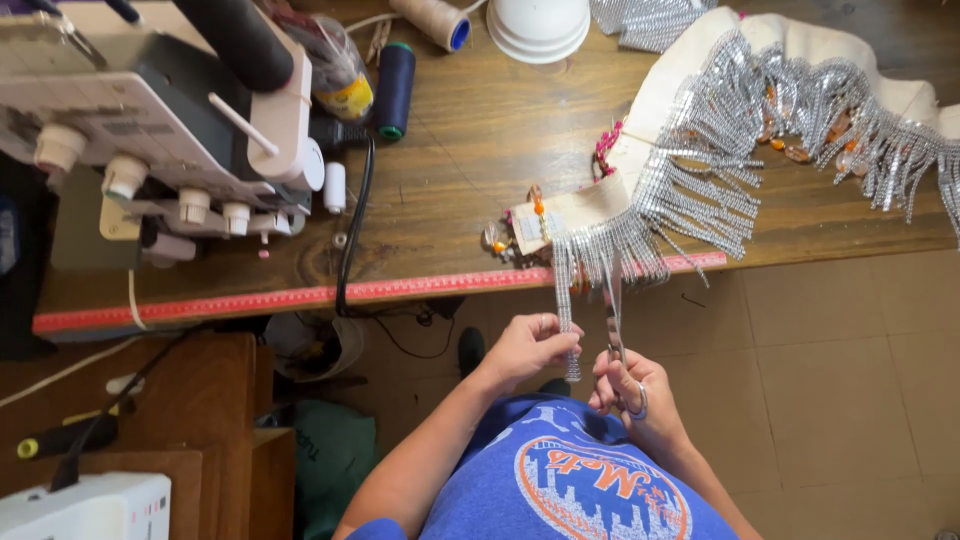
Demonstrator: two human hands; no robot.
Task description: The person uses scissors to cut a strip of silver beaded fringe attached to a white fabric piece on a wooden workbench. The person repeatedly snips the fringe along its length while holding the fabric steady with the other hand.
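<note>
1. Scissors point(614, 335) half hidden inside the right hand point(630, 385): only slim metal blades showing above the knuckles, handles buried in the closed grip, a ring-like loop visible at the fingers.
2. Left hand point(527, 345) closed in a pinch on a hanging silver fringe strand point(567, 310), just left of the blades; strand end dangling below the fingers.
3. Silver fringe trim point(700, 170) sewn to a cream fabric piece point(800, 45), draped over the front edge of the wooden bench point(470, 150); far right part cut off by the frame edge.
4. Small beads in orange and pink point(606, 148) tucked along the fabric edge, too small to make out in detail.
5. White serger machine point(150, 120) at upper left, top cropped, a dark tube-like shape lying across it, nature unclear.
6. Navy thread spool point(395, 90) lying on its side beside the machine; beige thread cone point(432, 20) with a blue core above it, partly cropped.
7. White round bowl-like object point(538, 25) at the top edge, only the lower half visible.
8. Red strip point(250, 298) running along the bench front edge, markings too fine to read.
9. Clear bag with yellow contents point(335, 70) beside the machine, label blurred.
10. Blue shirt point(580, 480) with an orange and white round emblem at the bottom of the view.
</note>
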